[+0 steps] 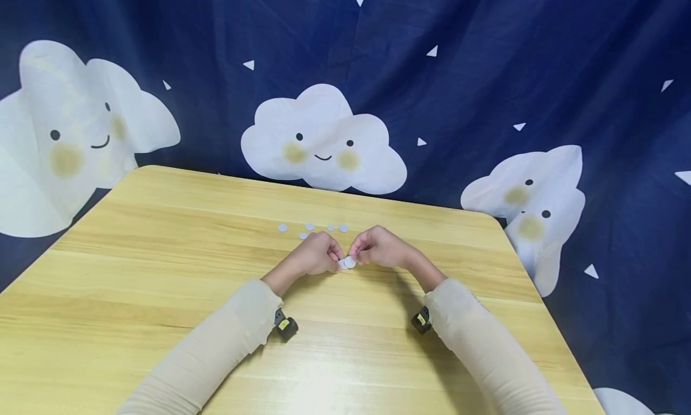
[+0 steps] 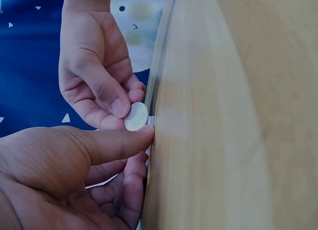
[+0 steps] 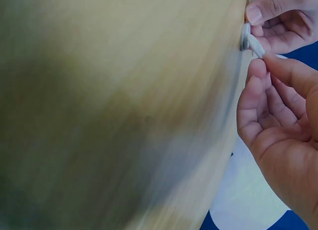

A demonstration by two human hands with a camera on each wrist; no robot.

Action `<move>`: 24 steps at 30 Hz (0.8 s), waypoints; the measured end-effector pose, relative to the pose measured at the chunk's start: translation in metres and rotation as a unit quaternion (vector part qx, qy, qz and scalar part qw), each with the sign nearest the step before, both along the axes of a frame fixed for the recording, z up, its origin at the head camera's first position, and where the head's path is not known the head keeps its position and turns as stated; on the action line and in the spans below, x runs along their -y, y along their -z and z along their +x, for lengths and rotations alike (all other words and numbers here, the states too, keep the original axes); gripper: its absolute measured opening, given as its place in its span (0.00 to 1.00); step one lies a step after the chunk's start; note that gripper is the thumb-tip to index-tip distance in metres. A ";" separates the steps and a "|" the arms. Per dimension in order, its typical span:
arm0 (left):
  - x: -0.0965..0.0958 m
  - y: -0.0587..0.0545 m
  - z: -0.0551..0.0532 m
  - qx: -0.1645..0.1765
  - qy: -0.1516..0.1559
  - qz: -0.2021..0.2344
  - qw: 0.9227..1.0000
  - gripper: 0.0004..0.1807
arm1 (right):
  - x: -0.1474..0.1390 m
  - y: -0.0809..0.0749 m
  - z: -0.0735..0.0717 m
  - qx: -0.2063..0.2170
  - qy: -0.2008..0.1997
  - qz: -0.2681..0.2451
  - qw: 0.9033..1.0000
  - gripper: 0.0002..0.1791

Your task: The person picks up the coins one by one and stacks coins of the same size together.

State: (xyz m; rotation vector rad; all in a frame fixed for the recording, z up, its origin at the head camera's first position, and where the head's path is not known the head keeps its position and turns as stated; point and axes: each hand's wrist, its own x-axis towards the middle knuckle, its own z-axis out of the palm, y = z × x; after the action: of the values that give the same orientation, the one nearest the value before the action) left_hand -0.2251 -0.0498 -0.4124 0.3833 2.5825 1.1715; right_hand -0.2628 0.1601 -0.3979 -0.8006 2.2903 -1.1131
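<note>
Thumb and fingertips of my right hand [image 1: 380, 247] pinch a silver coin [image 2: 136, 116], which is tilted in the right wrist view. Just left of it, my left hand [image 1: 315, 253] holds what looks like a small stack of coins [image 3: 244, 37] at the tabletop between thumb and curled fingers. The tilted coin meets or nearly meets that stack; the exact contact is too small to tell. The left hand's fingers partly hide the stack in the left wrist view.
Beyond the hands, several loose coins [image 1: 309, 226] lie spread on the wooden table [image 1: 162, 271]. A dark blue curtain [image 1: 459, 103] with printed clouds hangs behind the table's far edge. Each sleeve carries a small black wrist camera [image 1: 286, 326].
</note>
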 end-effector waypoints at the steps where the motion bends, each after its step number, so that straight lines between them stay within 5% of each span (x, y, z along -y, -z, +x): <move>1: 0.000 0.000 0.000 -0.001 0.001 0.001 1.000 0.08 | 0.000 0.000 0.001 0.008 0.006 -0.003 1.000 0.06; 10: 0.000 0.000 0.000 -0.004 0.001 0.002 1.000 0.08 | 0.004 0.005 0.003 0.054 0.037 -0.014 0.998 0.09; 24: 0.001 0.001 -0.002 -0.004 0.005 0.001 1.000 0.09 | 0.011 0.007 0.006 0.060 0.065 0.004 0.996 0.07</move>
State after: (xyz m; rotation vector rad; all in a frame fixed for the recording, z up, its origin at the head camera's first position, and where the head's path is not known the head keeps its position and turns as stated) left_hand -0.2267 -0.0506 -0.4132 0.4020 2.5824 1.1714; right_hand -0.2564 0.1492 -0.4052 -0.5727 2.2703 -1.1737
